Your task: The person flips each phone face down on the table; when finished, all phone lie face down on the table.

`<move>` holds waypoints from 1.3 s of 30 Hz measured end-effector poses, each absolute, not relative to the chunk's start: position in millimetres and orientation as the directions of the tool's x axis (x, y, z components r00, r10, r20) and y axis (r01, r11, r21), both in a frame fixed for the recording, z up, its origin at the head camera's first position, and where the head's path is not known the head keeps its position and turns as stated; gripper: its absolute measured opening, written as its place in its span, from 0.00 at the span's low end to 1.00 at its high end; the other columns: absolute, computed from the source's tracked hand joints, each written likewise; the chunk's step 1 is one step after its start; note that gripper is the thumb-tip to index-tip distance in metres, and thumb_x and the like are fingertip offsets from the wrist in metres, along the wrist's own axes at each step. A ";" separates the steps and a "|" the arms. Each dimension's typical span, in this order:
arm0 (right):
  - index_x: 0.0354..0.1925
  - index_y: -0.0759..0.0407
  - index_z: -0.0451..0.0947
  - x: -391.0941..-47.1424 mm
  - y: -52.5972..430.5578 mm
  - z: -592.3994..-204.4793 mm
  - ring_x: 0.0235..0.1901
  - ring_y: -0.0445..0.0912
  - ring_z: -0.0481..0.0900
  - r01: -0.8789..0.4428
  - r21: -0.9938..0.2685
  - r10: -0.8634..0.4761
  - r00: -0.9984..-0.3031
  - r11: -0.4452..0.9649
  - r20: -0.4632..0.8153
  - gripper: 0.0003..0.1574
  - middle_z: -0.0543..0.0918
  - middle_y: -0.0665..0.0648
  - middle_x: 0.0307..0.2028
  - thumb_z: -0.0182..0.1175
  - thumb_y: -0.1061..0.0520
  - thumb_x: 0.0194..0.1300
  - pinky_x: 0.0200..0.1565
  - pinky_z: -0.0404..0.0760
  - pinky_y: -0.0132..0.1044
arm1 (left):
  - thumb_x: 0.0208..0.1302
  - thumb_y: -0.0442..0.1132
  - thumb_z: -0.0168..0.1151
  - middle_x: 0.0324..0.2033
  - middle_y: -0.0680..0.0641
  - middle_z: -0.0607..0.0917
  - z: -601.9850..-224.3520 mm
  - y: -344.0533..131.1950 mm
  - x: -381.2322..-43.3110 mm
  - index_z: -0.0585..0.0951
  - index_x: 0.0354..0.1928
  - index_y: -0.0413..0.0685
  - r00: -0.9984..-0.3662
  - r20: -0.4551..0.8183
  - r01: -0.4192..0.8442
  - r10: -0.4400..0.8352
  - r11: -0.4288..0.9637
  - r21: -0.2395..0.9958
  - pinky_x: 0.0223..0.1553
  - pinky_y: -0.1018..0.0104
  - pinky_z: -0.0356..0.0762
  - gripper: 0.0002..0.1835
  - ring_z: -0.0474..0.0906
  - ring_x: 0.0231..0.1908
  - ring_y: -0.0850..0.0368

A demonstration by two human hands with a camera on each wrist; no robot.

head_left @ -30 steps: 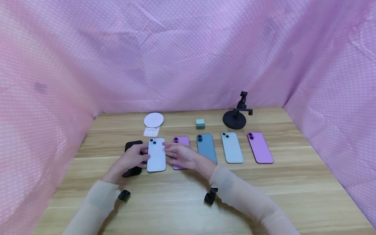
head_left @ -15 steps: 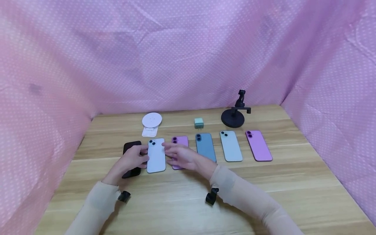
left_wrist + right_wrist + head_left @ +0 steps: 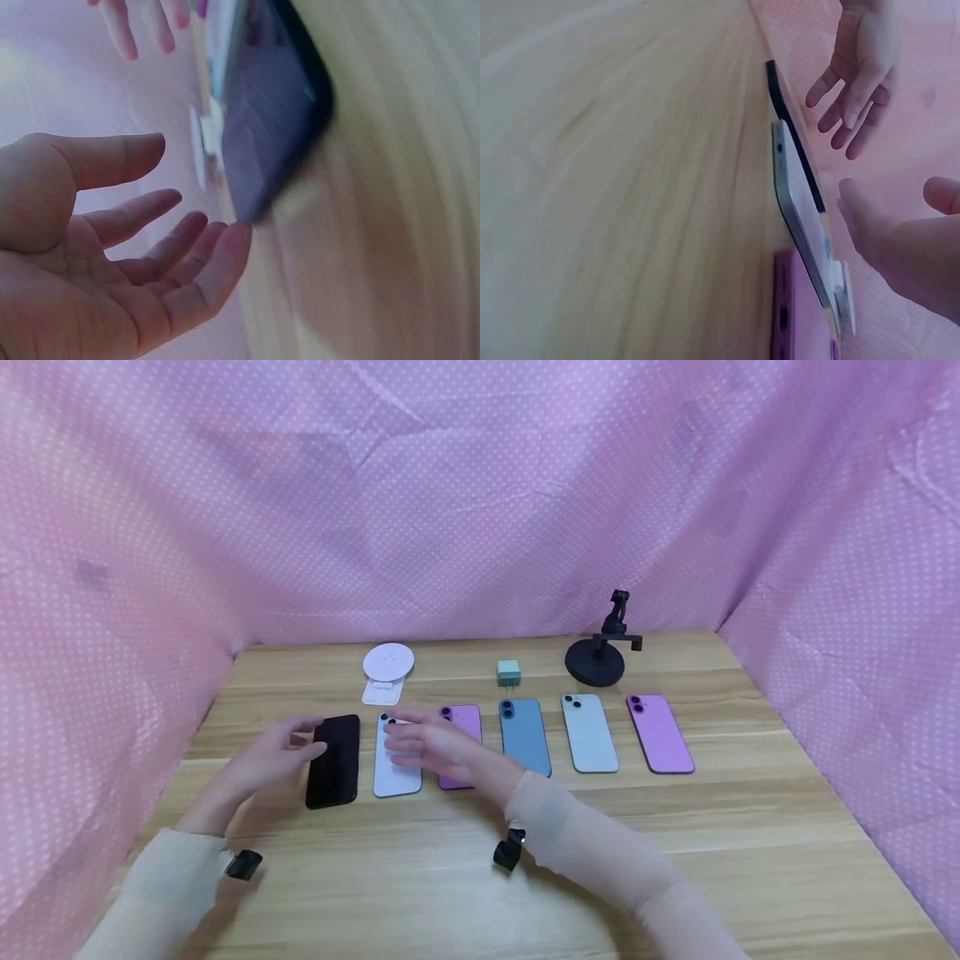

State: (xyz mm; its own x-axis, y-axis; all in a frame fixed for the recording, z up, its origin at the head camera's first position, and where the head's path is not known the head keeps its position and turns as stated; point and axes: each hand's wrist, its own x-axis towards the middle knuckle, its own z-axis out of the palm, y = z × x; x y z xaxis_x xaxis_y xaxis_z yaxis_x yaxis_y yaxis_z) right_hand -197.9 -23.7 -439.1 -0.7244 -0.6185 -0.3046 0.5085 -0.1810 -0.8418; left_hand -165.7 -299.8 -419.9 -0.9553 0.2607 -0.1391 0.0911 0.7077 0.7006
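Observation:
In the head view my left hand [image 3: 270,760] is at the left edge of a black phone [image 3: 341,768] lying screen up, its fingers loosely bent and gripping nothing. The left wrist view has this hand [image 3: 142,262] palm visible, thumb apart from the fingers. My right hand [image 3: 438,747] hovers with fingers extended over a white phone [image 3: 397,777], covering part of its back. To the right wrist camera, the white phone [image 3: 802,195] lies flat below the hand [image 3: 907,247]. A purple phone [image 3: 467,718] is partly hidden under the right hand and wrist.
Further right lie a blue phone [image 3: 527,739], a pale green phone [image 3: 591,735] and another purple phone [image 3: 663,735]. Behind the row stand a white round stand [image 3: 388,662], a green plug adapter [image 3: 508,672] and a black phone holder [image 3: 596,662]. Pink dotted cloth [image 3: 480,527] encloses the table.
My left hand has moved left, from between the black and white phones to the black phone's left edge. The right hand has shifted left, from the white phone's right edge to above it.

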 end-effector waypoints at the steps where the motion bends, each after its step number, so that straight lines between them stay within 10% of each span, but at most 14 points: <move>1: 0.77 0.59 0.60 -198.2 -29.1 -440.2 0.70 0.59 0.65 0.518 -0.835 -0.619 -0.722 -0.186 -0.310 0.35 0.63 0.66 0.74 0.53 0.64 0.76 0.69 0.69 0.52 | 0.75 0.39 0.59 0.63 0.23 0.71 -421.3 -304.2 -165.6 0.64 0.70 0.26 -0.955 -0.151 0.075 0.255 0.701 0.709 0.54 0.40 0.79 0.31 0.73 0.59 0.27; 9: 0.77 0.64 0.57 -198.8 -58.1 -446.8 0.74 0.59 0.57 0.578 -0.783 -0.625 -0.705 -0.230 -0.337 0.38 0.59 0.69 0.74 0.52 0.68 0.72 0.70 0.65 0.54 | 0.75 0.40 0.60 0.66 0.20 0.65 -435.7 -313.4 -165.8 0.57 0.73 0.23 -0.931 -0.278 -0.077 0.236 0.617 0.783 0.43 0.59 0.85 0.36 0.69 0.63 0.28; 39: 0.78 0.62 0.56 -193.9 -72.3 -451.6 0.70 0.54 0.62 0.679 -0.704 -0.664 -0.627 -0.210 -0.407 0.39 0.63 0.64 0.72 0.52 0.66 0.72 0.71 0.66 0.50 | 0.76 0.40 0.58 0.67 0.20 0.62 -444.3 -311.4 -165.3 0.56 0.73 0.24 -0.928 -0.302 -0.141 0.220 0.541 0.829 0.44 0.57 0.87 0.36 0.68 0.64 0.31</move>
